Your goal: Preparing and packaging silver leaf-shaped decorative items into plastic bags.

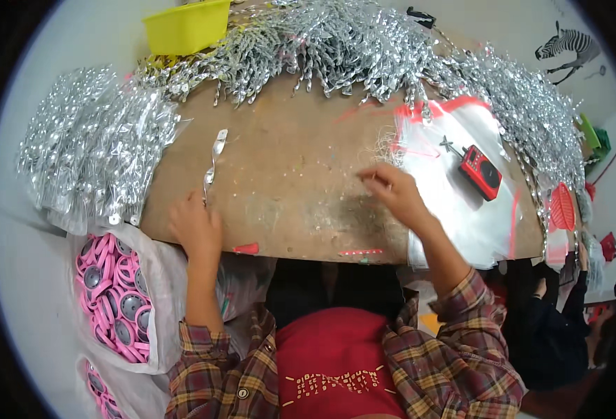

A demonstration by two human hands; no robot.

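A twisted silver foil strip (216,155) lies on the brown work board (280,153), left of its middle. My left hand (197,225) is at the strip's near end, its fingers closed on it. To the right, my right hand (396,194) is over the board with fingers bent and drawn together; whether something small sits between them is too fine to make out. Just beyond it lies a tangle of thin pale threads (385,148). Beside that hand, clear plastic bags (433,202) with red edges are spread in a stack.
Silver twisted strips (336,49) heap along the far edge; bagged ones (91,153) stand left. A red radio (481,172) rests on the bags. A yellow bin (187,28) stands far left. A white sack (164,300) holds pink-and-grey rings (116,300). Another person (549,328) is at right.
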